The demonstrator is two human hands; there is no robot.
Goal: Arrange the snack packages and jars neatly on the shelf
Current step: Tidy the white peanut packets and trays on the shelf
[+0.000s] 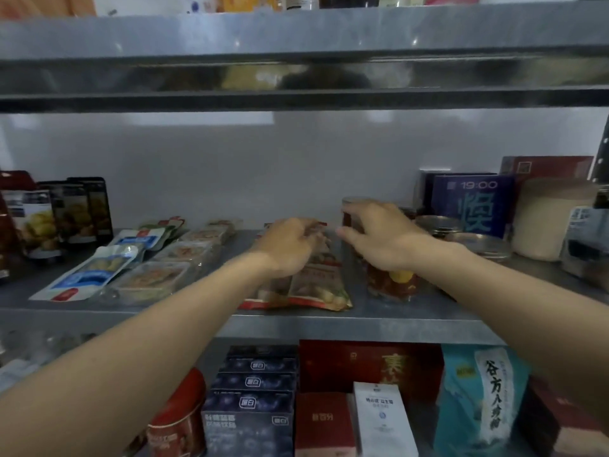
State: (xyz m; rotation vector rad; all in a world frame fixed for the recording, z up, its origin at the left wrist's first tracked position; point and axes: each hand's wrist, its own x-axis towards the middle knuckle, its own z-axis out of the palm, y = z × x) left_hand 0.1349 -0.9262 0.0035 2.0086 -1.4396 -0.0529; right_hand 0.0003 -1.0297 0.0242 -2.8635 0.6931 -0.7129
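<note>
On the middle metal shelf [395,316] lies a stack of red-edged snack pouches [309,285]. My left hand [290,245] rests on top of the stack with its fingers curled around the far end. Right of the pouches stands a row of glass jars with red contents, the front jar [392,285] near the shelf edge. My right hand [379,235] reaches over that jar and grips a jar with a metal lid [351,209] farther back. To the left lie blue-and-white pouches [89,275] and clear-wrapped snack trays [155,278].
Dark snack bags [82,209] stand at the far left. At the right are lidded jars [438,224], a blue box [474,206], a red box [547,166] and a tall beige canister [547,219]. The shelf above [296,57] hangs low. Boxes, a red tin [178,420] and a teal bag [478,400] fill the shelf below.
</note>
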